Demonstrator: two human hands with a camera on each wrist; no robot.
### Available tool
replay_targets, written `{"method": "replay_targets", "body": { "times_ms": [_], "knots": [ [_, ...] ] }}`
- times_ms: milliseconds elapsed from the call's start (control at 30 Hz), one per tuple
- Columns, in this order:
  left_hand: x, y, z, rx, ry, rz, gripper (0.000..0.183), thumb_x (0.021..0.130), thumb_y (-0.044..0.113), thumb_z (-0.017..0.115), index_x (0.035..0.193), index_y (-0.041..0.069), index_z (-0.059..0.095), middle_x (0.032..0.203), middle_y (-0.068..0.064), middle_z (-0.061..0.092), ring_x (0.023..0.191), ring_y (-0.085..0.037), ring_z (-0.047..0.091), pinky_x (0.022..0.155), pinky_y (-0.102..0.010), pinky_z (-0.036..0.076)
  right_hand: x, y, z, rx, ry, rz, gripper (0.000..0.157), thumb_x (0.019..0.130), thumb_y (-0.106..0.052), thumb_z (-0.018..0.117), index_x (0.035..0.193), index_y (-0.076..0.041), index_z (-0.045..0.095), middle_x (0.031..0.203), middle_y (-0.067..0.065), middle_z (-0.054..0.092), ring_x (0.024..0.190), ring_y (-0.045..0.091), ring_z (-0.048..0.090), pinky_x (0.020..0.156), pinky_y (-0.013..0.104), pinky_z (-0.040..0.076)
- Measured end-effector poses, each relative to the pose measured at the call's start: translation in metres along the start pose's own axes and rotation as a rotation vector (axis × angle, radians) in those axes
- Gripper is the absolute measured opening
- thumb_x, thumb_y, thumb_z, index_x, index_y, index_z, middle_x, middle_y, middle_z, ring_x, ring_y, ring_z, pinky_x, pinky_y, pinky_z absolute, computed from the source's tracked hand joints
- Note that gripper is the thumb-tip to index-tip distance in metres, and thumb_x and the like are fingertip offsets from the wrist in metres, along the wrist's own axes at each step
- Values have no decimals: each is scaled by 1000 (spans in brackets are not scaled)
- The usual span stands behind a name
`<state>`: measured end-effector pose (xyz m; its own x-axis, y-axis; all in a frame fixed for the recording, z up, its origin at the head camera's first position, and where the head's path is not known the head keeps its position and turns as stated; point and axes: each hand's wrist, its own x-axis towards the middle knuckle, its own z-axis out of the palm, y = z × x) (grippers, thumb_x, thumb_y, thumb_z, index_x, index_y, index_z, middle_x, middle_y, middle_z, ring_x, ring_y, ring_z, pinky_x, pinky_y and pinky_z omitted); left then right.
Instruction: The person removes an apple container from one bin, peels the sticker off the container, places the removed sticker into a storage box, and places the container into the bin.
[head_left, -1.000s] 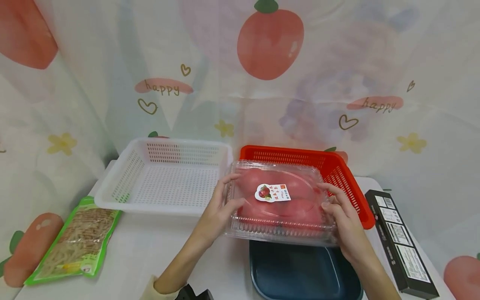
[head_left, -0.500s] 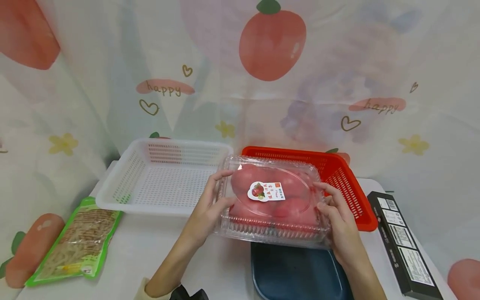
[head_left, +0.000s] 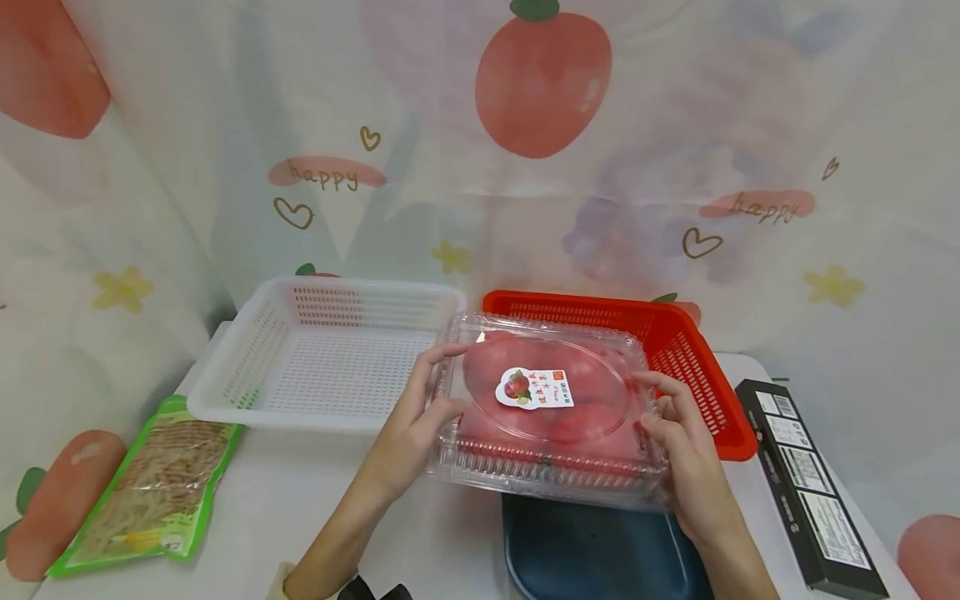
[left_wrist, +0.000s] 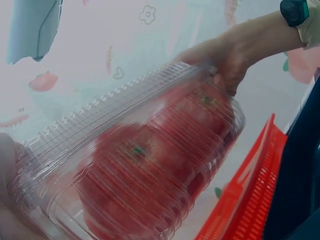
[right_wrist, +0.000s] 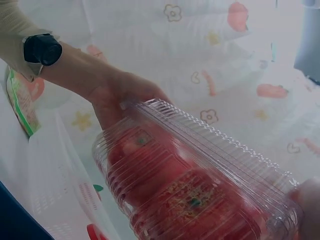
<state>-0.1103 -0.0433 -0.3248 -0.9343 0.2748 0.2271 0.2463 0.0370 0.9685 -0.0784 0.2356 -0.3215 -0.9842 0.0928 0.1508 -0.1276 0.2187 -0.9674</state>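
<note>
Patterned backdrop [head_left: 480, 225] behind; clear box [head_left: 551, 429] between left grip [head_left: 411, 429], right grip [head_left: 692, 454].

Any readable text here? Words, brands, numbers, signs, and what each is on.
"happy": backdrop, left side.
"happy": backdrop, right side.
Label on the clear plastic box: Chinese characters beside a fruit picture, too small to read reliably.
White stickers on the long black box: print too small.
Lettering along the black box's side: too small.
Green-edged bag: print too blurred.
</note>
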Motion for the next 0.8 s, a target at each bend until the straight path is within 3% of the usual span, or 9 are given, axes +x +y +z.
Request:
{"method": "replay_targets", "body": {
  "times_ms": [167,367,467,600,733,800],
  "knots": [
    [-3,2,-3,35,-12,-18,52,91,12,38,142,26,33,155,-5,24,141,-34,27,104,-65,35,-6,-6,4,34,13,-43,42,95,-6,48,136,-16,46,114,5,51,98,17,57,73,27,58],
    [-8,6,-2,-7,3,-68,54,89,12,34,140,31,33,137,-12,40,105,-31,52,81,-40,51,-9,-7,8,138,20,-60,39,96,-5,46,134,-13,47,117,7,52,93,17,64,71,32,59],
    [-9,8,-2,-12,15,-85,51,89,12,34,137,29,35,130,-16,44,97,-29,56,76,-38,52,-9,-6,9,141,24,-59,38,96,-6,45,133,-13,47,118,7,51,93,17,63,70,31,59],
    [-10,9,-3,19,25,-96,45,88,12,34,131,26,36,129,-16,42,98,-31,55,75,-38,51,-9,-7,9,132,32,-48,35,97,-6,44,131,-13,47,117,8,51,93,17,63,70,32,59],
    [-10,8,-2,65,25,-79,40,87,13,36,127,22,35,144,-11,31,120,-36,43,84,-43,47,-10,-9,9,127,50,-53,32,95,-4,45,126,-12,48,116,8,51,95,18,61,70,32,59],
    [-10,9,-1,73,28,-78,38,87,14,36,124,20,35,145,-11,29,121,-37,43,84,-44,47,-11,-9,9,129,57,-57,32,94,-3,45,124,-12,48,116,8,51,95,19,61,70,32,59]
  ]
}}
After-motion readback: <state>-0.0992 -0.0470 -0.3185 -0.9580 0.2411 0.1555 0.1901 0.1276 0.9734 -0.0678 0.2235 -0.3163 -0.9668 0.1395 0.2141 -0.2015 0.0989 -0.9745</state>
